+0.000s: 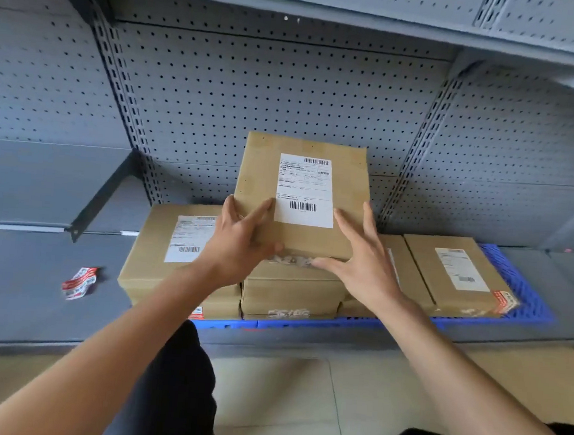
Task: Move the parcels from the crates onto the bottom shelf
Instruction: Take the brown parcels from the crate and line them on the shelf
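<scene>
Parcel lengthwise toward shelf back.

Top parcel on middle stack, between left parcel and right parcel.

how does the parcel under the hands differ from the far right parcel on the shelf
The middle parcel sits atop a stack; the right parcel lies low on the blue mat. Both hands, left and right, touch the middle one; the right one is untouched. The right one has red tape at its corner; the middle shows none. Both are brown with white labels.
</scene>
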`<state>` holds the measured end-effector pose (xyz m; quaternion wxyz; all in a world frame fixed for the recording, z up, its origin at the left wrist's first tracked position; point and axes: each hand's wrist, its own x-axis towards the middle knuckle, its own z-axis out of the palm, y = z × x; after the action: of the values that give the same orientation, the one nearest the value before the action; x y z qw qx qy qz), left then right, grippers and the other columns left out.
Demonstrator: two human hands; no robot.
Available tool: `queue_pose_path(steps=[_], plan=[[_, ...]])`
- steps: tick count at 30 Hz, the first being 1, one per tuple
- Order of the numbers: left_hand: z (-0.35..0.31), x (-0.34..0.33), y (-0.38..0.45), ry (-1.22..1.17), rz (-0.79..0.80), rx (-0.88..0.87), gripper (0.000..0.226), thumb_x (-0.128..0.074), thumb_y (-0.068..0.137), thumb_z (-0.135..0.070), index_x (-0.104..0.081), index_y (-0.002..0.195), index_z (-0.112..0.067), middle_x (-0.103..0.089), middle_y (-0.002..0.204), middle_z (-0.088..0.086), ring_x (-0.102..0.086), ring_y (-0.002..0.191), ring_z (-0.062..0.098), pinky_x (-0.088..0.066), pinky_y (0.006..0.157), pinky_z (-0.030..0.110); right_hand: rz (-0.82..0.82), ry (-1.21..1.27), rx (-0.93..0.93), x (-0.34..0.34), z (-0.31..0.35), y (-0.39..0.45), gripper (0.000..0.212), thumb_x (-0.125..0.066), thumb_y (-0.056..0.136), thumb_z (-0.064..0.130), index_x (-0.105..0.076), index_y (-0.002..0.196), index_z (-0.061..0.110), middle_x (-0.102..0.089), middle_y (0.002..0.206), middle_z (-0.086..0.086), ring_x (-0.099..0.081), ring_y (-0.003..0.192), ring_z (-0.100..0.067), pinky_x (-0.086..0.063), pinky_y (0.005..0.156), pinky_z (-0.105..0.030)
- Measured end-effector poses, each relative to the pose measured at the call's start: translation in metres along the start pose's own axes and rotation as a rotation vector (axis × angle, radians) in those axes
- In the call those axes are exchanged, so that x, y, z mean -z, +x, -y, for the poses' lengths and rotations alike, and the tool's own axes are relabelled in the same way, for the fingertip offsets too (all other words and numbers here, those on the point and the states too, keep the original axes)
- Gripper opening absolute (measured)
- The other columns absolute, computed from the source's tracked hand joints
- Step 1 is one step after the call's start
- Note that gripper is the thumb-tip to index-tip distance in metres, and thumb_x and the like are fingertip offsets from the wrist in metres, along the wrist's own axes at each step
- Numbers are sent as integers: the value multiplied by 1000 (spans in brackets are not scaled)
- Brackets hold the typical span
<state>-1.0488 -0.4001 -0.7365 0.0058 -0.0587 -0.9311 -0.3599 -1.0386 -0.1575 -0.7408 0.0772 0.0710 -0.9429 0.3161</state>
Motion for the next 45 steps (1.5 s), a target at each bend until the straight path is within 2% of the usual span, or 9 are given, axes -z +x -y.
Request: queue_pose_path(steps=[4, 8, 11, 16, 23, 28, 35, 41, 45], plan=[[-38, -45, 24, 11, 51, -36, 82, -71, 89, -49, -23, 155, -50, -10, 155, 5, -24, 143, 31, -30, 120, 46, -19, -32, -72, 35, -49, -4, 98, -83, 75, 47, -25, 154, 47, 17, 165, 12, -9, 153, -18, -23, 119, -41], [-67, -92, 38, -20, 106, -73, 79, -69, 92, -45, -23, 156, -48, -15, 151, 3, -27, 139, 29, -34, 118, 46, -12, -142, -125, 59, -101, -7, 97, -81, 77, 51, -23, 154, 47, 15, 166, 13, -14, 151, -23, -34, 113, -46], [-78, -120, 48, -24, 122, -104, 76, -69, 92, -46, -27, 155, -49, -20, 149, 4, -26, 140, 27, -33, 118, 45, -3, -166, -154, 72, -136, -8, 94, -80, 78, 48, -25, 154, 46, 13, 166, 13, -14, 151, -22, -32, 114, -46], [-100, -159, 64, -24, 151, -126, 75, -69, 92, -47, -28, 154, -50, -3, 167, 5, -16, 152, 17, -31, 117, 33, -53, -117, -171, 84, -193, -7, 95, -83, 73, 50, -30, 152, 46, 6, 166, 15, -15, 151, -21, -35, 116, -49], [-98, -206, 78, 6, 122, -112, 80, -71, 86, -54, -27, 153, -49, -25, 160, -1, -41, 140, 17, -44, 110, 43, -4, -95, -160, 77, -255, 3, 94, -84, 73, 47, -33, 152, 43, 5, 167, 13, -14, 152, -21, -38, 112, -53], [-87, -226, 85, 150, 120, -113, 78, -54, 90, -69, -22, 157, -44, -27, 160, 0, -42, 140, 25, -29, 117, 47, 77, -79, -176, 73, -281, 12, 92, -82, 76, 47, -32, 153, 43, 6, 167, 15, -12, 152, -21, -32, 117, -50], [-59, -241, 92, 307, 79, -73, 76, -36, 91, -78, -34, 154, -36, -31, 161, -3, -20, 150, 22, -16, 119, 58, 193, -65, -163, 56, -303, 23, 93, -80, 75, 51, -28, 152, 48, 11, 165, 20, -9, 153, -19, -27, 118, -51], [-43, -252, 89, 386, 63, -97, 84, -26, 83, -81, -43, 150, -33, -40, 156, -1, -21, 149, 19, -19, 118, 56, 243, -69, -142, 45, -311, 27, 91, -79, 77, 48, -30, 153, 43, 9, 166, 18, -11, 151, -15, -28, 117, -44], [-37, -258, 89, 425, 37, -123, 81, -32, 84, -77, -50, 146, -29, -44, 154, -1, -24, 149, 22, -21, 116, 58, 266, -63, -136, 41, -317, 30, 91, -78, 77, 51, -30, 153, 44, 9, 165, 20, -14, 152, -16, -30, 118, -50]])
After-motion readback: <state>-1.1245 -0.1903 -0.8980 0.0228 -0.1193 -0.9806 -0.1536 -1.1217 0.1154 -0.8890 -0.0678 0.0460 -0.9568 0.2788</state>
